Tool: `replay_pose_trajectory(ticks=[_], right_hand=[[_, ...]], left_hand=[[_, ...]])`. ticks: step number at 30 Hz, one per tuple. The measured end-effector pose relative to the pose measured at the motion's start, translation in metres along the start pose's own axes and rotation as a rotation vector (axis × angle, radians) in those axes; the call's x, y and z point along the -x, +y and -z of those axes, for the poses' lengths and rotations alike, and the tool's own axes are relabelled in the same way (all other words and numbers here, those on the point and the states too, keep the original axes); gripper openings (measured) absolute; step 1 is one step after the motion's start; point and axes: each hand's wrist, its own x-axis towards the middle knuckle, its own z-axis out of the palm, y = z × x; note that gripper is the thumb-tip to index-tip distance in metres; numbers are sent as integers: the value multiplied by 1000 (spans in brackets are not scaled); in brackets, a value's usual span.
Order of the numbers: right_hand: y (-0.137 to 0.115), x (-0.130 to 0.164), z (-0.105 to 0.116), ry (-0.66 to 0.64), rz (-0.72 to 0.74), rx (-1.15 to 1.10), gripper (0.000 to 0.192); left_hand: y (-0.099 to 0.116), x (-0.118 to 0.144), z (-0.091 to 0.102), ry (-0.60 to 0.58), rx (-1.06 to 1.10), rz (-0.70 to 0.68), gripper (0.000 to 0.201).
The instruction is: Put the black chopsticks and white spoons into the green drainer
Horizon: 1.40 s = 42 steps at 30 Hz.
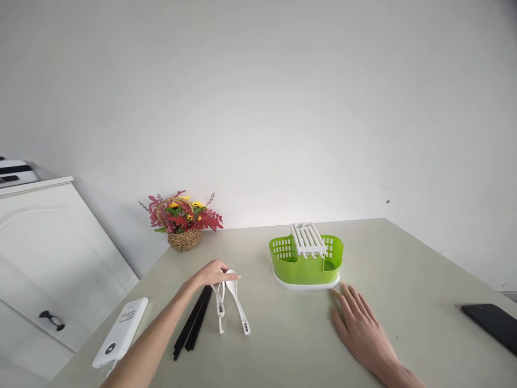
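At the near edge of the table [283, 345], the right hand [359, 328] rests palm down, its fingers stretched forward and loosely spread, holding nothing. On the far right lies a dark phone [490, 323], and at the near left a white power bank [121, 333] with printed text and a round emblem, next to the left forearm. Just inside that arm, a bundle of black sticks [194, 323] lies slantwise.

To the right of the sticks are a white spoon [239, 306], handle toward the near edge, and a second white utensil [220, 308] beside it, partly covered by the hand above. The left hand [214, 274] reaches over their far ends, its thumb across the spoon's bowl; whether the fingers are pinching the spoon or only touching it, I cannot tell.

Beyond the right fingertips, and just beside them, stands a green basket [305, 274] on a white base [307, 286], with a white slotted rack [309, 240] across its middle. Farther back on the left is a wicker basket [184, 240] of red and yellow flowers [181, 213]. A white cabinet [52, 258] stands left of the table, before a pale wall [258, 108]
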Motion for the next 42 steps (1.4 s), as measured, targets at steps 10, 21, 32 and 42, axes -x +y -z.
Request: replay_pose_trajectory(ticks=[10,21,32,42], right_hand=[[2,1,0,3,6,19,53],[2,1,0,-20,4,42,55],[1,1,4,-44,-11,9,56],[1,1,3,-44,-13,25,56]], left_hand=[[-4,-7,-16,59,-65,-83,60],[-2,-11,-27,121,-161,-161,55],[-5,-7,-33,239,-323,-153,47],[-10,-2,-53,340,-454,-96,41]])
